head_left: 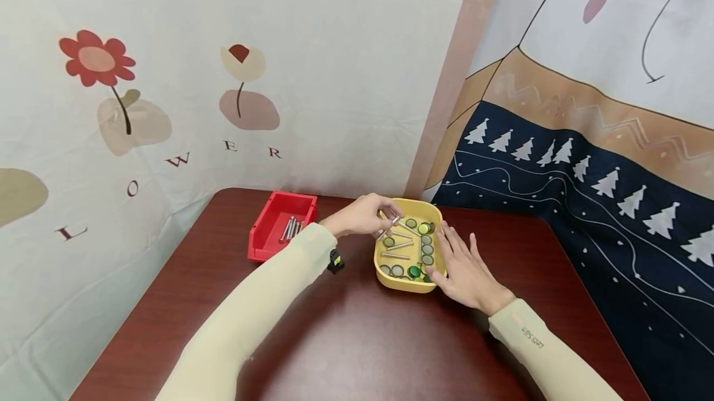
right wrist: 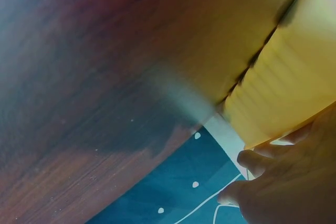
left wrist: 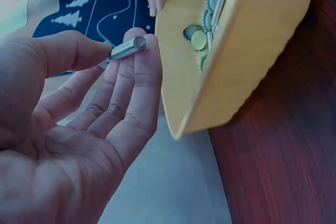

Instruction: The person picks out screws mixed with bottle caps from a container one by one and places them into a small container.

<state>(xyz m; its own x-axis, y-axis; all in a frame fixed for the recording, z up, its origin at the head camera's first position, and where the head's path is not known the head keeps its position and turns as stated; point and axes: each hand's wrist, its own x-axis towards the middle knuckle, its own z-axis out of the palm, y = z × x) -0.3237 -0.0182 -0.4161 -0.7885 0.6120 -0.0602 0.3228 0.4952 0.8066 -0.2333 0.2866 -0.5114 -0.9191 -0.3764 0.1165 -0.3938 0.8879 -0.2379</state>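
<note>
My left hand (head_left: 368, 216) is over the left side of a yellow tub (head_left: 406, 284). Between thumb and fingertips it pinches a silver metal bolt (left wrist: 126, 49), whose round end points out past the fingers in the left wrist view. Inside the tub lie several long bolts (head_left: 396, 256) among bottle caps (head_left: 427, 250), some silver and some green. My right hand (head_left: 465, 271) rests against the tub's right wall with its fingers stretched out and its thumb at the rim. In the right wrist view, the fingers (right wrist: 252, 162) lie along the tub's edge.
A red open bin (head_left: 261, 233) holding several bolts (head_left: 291, 229) stands on the left, partly behind my left sleeve. A small black and yellow object (head_left: 335, 261) sits between bin and tub. The brown table (head_left: 357, 339) ends at a printed cloth (head_left: 334, 79).
</note>
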